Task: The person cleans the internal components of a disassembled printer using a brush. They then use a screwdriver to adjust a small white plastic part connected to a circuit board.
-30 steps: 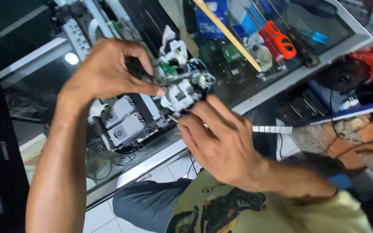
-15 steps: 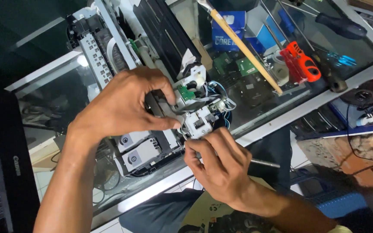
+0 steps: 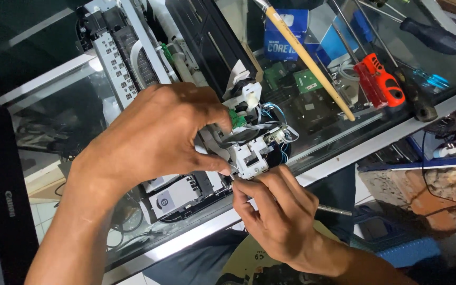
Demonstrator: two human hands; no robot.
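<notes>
A stripped-down printer (image 3: 127, 53) lies on a glass counter (image 3: 397, 132). My left hand (image 3: 154, 137) grips its middle from above, thumb and fingers closed around a mechanism with a small green circuit board (image 3: 236, 119) and thin wires. Just below sits a white plastic part (image 3: 252, 158). My right hand (image 3: 281, 216) comes from below, its fingertips pinched at the bottom edge of that part. A thin metal tool shaft (image 3: 336, 211) sticks out of this hand to the right. The tool's tip is hidden by my fingers.
A long wooden-handled brush (image 3: 312, 68), an orange tool (image 3: 381, 79), a black screwdriver (image 3: 431, 34) and a blue box (image 3: 283, 31) lie on or under the glass at the back right. A cartridge carriage (image 3: 178, 195) sits below my left hand. A black device (image 3: 1, 211) stands at the left.
The view has closed in on the printer. My right hand has slid in under the white part, and its fingers now pinch at its lower edge. My left hand keeps its grip.
</notes>
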